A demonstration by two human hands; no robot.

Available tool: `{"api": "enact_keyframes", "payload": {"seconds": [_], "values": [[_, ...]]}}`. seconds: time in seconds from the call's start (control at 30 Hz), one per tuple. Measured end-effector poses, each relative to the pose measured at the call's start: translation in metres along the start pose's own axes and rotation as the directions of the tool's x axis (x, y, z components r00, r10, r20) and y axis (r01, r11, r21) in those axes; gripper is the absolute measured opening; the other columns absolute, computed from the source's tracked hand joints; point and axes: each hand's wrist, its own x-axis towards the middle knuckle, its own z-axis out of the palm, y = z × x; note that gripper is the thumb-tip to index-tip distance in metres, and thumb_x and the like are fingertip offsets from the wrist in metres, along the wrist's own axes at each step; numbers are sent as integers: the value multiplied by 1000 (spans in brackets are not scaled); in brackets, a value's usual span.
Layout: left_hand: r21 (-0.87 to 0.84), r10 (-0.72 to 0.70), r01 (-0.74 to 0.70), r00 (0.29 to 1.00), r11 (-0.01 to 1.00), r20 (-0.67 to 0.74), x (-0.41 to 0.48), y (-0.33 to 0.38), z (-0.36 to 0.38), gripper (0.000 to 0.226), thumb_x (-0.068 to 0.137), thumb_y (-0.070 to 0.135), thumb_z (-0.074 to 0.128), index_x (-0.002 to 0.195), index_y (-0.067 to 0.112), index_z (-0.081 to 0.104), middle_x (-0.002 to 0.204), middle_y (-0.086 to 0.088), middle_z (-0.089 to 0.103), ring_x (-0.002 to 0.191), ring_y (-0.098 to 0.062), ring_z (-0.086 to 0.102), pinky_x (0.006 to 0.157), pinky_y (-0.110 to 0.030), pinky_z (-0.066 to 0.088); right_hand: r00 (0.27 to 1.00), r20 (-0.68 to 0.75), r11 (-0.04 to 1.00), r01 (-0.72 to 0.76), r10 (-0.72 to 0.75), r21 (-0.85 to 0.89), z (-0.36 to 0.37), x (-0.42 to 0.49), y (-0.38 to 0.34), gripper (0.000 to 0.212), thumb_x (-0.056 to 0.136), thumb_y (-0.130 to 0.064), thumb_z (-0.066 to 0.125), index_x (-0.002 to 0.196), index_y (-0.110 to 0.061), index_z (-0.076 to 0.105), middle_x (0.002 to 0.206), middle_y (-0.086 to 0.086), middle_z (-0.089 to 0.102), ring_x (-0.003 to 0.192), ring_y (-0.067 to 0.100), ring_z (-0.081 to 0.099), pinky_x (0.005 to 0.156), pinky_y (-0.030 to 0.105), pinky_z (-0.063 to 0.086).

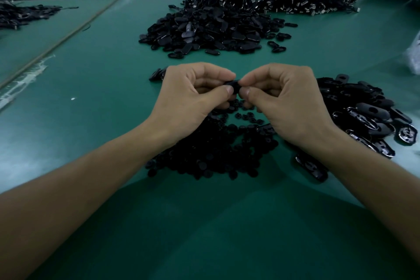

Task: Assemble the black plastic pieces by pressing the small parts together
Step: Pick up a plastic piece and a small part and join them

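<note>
The green table [91, 79] bears black heaps. Oval shells [204, 34] lie at twelve o'clock and round bits [204, 152] at six. The pieces [368, 116] at three are possibly assembled.

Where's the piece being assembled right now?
Head view, centre: the black piece is pinched between left hand and right hand, above the small-parts heap.

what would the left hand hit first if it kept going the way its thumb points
The left hand points its thumb right, at the small black piece it pinches. Just past that piece is the right hand, pinching it too, so the right thumb would likely be met at once.
</note>
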Motion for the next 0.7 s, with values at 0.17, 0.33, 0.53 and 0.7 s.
{"api": "enact_keyframes", "payload": {"seconds": [0.17,0.33,0.53,0.7], "values": [[34,1,-2,1000,999,27,0,-2,1,22,87,-3,72,93,18,74,78,1,77,74,-11,74,70,-22,59,1000,-15,1000,5,-5,-24,1,-1,-2,25,87,-9,76,82,-32,68,71,-12,73,66,3,71,66,17,55],[184,74,-74,997,980,6,-2,-2,2,26,84,0,75,92,25,73,83,3,78,76,-11,75,75,-27,60,999,-28,994,38,-41,-103,3,-4,-4,27,86,-10,75,80,-35,66,70,-13,71,68,1,69,68,20,57],[355,201,-189,980,915,2,-6,-1,5,22,85,0,75,100,15,75,92,7,76,84,-2,73,80,-25,60,1000,-23,996,9,-11,-91,7,-6,-6,28,87,-12,76,79,-33,59,69,-13,72,62,2,69,60,16,54],[563,427,-407,898,719,103,-4,-2,2,21,84,-1,72,102,8,76,92,8,73,84,1,68,77,-15,55,997,10,997,-71,71,-3,6,-6,-3,25,88,-10,75,80,-25,56,67,-6,73,63,10,71,64,32,57]]}}
